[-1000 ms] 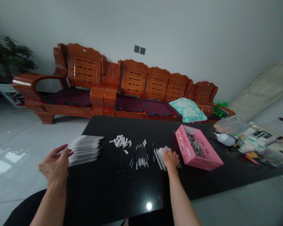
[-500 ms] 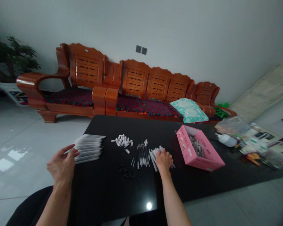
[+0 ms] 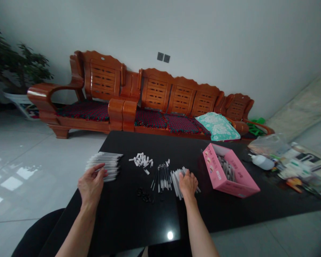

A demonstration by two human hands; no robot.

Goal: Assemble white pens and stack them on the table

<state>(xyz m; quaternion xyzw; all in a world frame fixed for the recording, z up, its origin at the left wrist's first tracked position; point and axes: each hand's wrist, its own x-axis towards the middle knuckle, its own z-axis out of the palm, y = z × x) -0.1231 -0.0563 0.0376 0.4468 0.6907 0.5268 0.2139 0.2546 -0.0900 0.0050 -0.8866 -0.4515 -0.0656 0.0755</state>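
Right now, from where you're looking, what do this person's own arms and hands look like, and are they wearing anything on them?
The left hand and right hand are bare, without gloves. Both forearms are uncovered as far as they show, with no sleeves or watch in view.

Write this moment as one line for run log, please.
left hand: at white sticks, grip unclear; right hand: on white tubes, grip unclear; pink box: holds grey pieces; white caps: loose on black table
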